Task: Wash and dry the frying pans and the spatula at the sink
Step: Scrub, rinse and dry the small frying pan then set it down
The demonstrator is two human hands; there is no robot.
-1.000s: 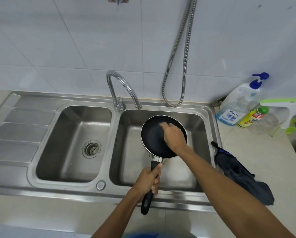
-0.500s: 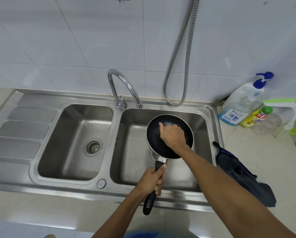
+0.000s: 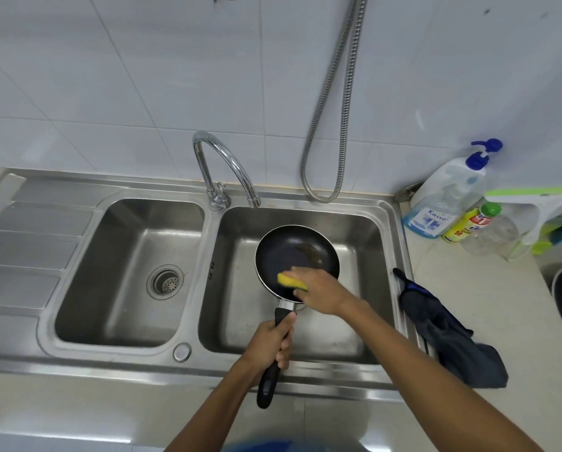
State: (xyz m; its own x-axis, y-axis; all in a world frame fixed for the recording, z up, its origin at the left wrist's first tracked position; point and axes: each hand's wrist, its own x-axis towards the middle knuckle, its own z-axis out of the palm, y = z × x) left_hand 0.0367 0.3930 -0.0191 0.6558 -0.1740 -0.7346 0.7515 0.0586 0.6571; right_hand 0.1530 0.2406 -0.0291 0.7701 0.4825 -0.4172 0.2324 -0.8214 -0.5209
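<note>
Shiny steel two-bowl sink (image 3: 110, 363): I see it across the middle of the frame.
Round black frying pan (image 3: 289, 252): over the right bowl, just right of centre, a brown smear inside.
Dark blue cloth (image 3: 446, 334): on the counter, touching the sink's right rim.
Left hand (image 3: 268, 344): low centre, fingers wrapped tight round the pan's black handle (image 3: 268, 386).
Right hand (image 3: 322, 291): fingers closed on a yellow and green sponge (image 3: 289, 280).
Sponge: pressed on the pan's inside, near side.
</note>
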